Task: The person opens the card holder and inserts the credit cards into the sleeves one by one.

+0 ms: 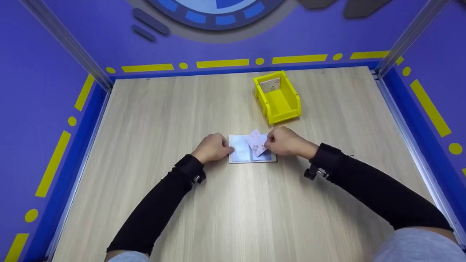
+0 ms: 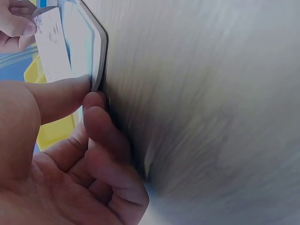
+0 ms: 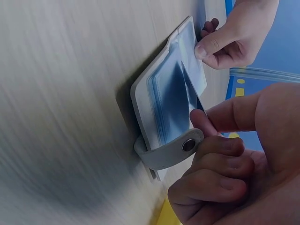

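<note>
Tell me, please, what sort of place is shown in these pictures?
Probably a purpose-built work booth: a wood-look table stands among printed blue panels with metal corner posts, and holds a yellow bin.

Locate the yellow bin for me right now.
In the head view, the yellow bin stands on the far part of the table, right of centre, just beyond the right hand and the open card wallet.
</note>
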Demonstrator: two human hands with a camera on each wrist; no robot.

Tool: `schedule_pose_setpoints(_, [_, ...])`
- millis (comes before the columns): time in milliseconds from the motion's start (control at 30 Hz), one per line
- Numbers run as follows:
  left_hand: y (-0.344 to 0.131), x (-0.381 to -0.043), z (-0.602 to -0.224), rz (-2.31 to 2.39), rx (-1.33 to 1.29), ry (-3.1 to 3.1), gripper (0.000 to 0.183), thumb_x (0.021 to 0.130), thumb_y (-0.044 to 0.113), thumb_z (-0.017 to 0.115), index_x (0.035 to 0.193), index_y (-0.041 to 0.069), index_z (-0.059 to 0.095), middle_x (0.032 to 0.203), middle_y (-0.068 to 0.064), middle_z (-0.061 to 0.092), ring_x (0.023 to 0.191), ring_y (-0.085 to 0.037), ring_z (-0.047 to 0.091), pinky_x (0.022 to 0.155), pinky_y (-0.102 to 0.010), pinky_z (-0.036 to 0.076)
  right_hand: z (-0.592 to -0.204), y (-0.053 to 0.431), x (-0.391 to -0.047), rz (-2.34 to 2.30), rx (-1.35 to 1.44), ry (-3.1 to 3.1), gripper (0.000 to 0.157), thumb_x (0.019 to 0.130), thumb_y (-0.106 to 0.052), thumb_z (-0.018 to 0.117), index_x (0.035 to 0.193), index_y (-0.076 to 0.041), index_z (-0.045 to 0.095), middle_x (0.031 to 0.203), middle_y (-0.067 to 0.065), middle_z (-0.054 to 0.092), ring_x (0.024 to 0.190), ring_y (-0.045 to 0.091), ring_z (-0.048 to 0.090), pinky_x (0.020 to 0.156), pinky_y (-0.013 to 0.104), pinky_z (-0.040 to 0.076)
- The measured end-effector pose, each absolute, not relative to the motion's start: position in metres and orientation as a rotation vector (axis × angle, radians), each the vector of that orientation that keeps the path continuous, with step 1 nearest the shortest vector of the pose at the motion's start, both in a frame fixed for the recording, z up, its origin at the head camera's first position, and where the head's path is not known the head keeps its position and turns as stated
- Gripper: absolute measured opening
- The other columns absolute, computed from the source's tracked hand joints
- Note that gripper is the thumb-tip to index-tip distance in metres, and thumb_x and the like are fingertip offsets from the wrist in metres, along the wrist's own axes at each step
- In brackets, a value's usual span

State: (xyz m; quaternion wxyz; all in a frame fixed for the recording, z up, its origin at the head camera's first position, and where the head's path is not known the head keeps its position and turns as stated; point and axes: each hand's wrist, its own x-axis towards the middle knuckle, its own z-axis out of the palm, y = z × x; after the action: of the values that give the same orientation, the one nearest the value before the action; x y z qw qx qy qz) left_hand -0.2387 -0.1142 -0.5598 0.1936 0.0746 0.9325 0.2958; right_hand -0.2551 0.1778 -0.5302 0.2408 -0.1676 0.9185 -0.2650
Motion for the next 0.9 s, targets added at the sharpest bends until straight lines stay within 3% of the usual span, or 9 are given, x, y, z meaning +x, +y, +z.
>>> schedule_pose_setpoints(367, [-0.115, -0.237, -0.555, 0.826, 0.211, 2.624, 0.039, 0.098, 0.033, 0.079, 0.066, 0.018, 0.063, 0.065, 0.007, 0.053, 0.066, -0.016, 0.05, 0.063, -0.03, 0.038, -0.53, 0.168, -0.254, -0.694, -0.469, 2.497, 0.028, 0.101, -0.023, 0.065, 0.077, -0.012, 0.074, 0.065, -0.005, 0.056, 0.062, 0.014, 0.052, 0.061, 0.03, 0.04])
schedule_pose_setpoints(900, [-0.123, -0.255, -0.597, 0.821, 0.286, 2.646, 0.039, 0.094, 0.04, 0.079, 0.064, 0.021, 0.064, 0.062, 0.009, 0.056, 0.062, -0.014, 0.054, 0.059, -0.031, 0.042, -0.534, 0.155, -0.25, -0.62, -0.515, 2.521, 0.032, 0.103, -0.026, 0.066, 0.074, -0.014, 0.072, 0.063, -0.005, 0.051, 0.062, 0.015, 0.052, 0.062, 0.03, 0.041])
